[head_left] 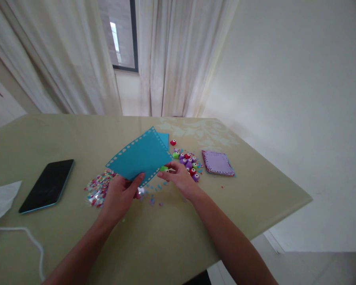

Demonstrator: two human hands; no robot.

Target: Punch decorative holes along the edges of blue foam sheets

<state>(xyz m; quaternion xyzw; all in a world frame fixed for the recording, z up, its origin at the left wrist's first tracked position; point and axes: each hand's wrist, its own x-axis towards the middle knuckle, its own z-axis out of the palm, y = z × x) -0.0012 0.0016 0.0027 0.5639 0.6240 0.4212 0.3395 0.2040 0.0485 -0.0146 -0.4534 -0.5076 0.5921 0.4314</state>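
Observation:
A sheet of blue paper [141,152] with small cut-out shapes along its edges is tilted up above the table. My left hand [123,194] pinches its lower corner, thumb on top. My right hand [178,176] is closed on a small green paper punch [164,168] at the sheet's right edge; the fingers partly cover the punch. Just beyond that hand lies a cluster of purple, red and green paper punches [189,163]. One red punch [173,142] sits apart behind them. More blue paper [164,139] shows behind the raised sheet.
A stack of punched paper squares, lilac on top [218,163], lies at the right. Colourful confetti [98,189] is piled left of my hands, with loose bits [154,194] scattered in front. Farther left are a black tablet [47,186], white paper [2,202] and a white cable [32,237].

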